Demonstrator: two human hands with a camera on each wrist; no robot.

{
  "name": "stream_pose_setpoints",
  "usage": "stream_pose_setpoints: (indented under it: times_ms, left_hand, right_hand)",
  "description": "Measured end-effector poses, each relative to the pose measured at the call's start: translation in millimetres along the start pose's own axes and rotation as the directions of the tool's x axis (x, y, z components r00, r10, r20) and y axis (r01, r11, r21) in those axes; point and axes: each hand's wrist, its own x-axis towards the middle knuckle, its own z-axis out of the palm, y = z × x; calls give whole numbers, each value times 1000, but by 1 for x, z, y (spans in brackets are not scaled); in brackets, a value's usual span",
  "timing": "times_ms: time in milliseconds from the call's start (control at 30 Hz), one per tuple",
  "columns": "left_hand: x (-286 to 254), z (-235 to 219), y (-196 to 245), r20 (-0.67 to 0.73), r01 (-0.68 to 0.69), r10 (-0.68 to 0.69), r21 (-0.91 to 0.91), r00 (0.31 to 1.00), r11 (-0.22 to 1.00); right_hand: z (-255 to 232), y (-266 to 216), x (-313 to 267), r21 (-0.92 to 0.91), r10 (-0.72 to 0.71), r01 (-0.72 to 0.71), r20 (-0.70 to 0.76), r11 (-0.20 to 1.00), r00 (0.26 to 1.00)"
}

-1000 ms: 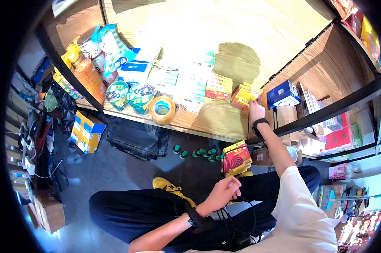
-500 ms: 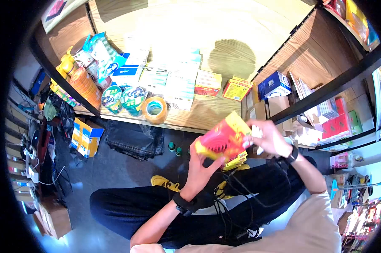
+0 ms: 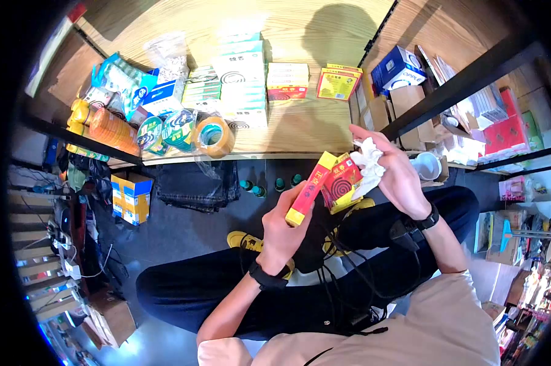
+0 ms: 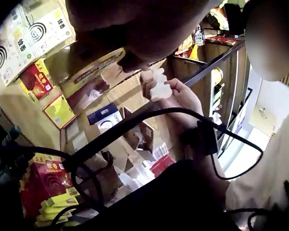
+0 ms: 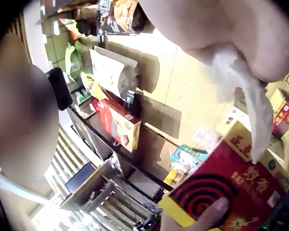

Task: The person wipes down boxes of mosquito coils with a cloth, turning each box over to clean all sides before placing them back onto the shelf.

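Left hand (image 3: 286,230) grips the red-and-yellow mosquito coil box (image 3: 324,185), fingers curled round its lower end. Right hand (image 3: 394,171) is just right of the box, pinching a crumpled white cloth (image 3: 367,166) that touches the box's top face. More coil boxes (image 3: 338,82) lie on the wooden shelf (image 3: 306,131) beyond both hands; tape roll (image 3: 213,136) sits at the shelf's edge, well to the left.

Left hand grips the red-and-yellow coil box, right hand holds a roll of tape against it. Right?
Not quite. The left hand does grip the red-and-yellow coil box, but the right hand holds a crumpled white cloth against it, not tape. The roll of tape lies on the shelf. The head view shows it.
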Motion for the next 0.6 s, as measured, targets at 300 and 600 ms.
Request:
stream_pose_setpoints:
  times_ms: [300,600]
  left_hand:
    - [-3,18,-9,146,81,-98,116,984,990]
    - [-6,14,-12,135,37,-61,177,989,984]
  right_hand:
    - [29,46,-11,-307,-268,290,112,906,957]
    - [27,51,-17,-819,-299,460,368,345,880]
